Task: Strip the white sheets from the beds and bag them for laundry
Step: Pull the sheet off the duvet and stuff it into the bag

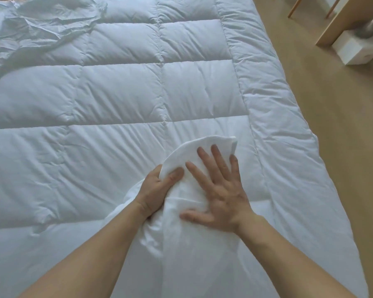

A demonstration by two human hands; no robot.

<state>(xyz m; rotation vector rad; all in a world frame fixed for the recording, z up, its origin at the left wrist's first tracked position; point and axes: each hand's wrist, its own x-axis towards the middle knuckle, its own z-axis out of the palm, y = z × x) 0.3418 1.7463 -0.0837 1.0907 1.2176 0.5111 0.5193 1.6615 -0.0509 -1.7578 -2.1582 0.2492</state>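
Soft sheet [205,147], bunched up near on the quilt [116,93].
Left hand [159,190] squeezes a fold; right hand [222,196] lies flat and wide on top. It looks light and floppy, so grab the thick bunch.

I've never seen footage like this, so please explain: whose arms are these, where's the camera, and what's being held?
No machine here: one camera worn on a person's head looks down, so the bare arms are the wearer's own. Below lies a bed's white quilted duvet. The left hand grips a bunched white sheet; the right hand presses flat on it, fingers spread. More crumpled white cloth lies far left, and a white box stands on the wooden floor at right.
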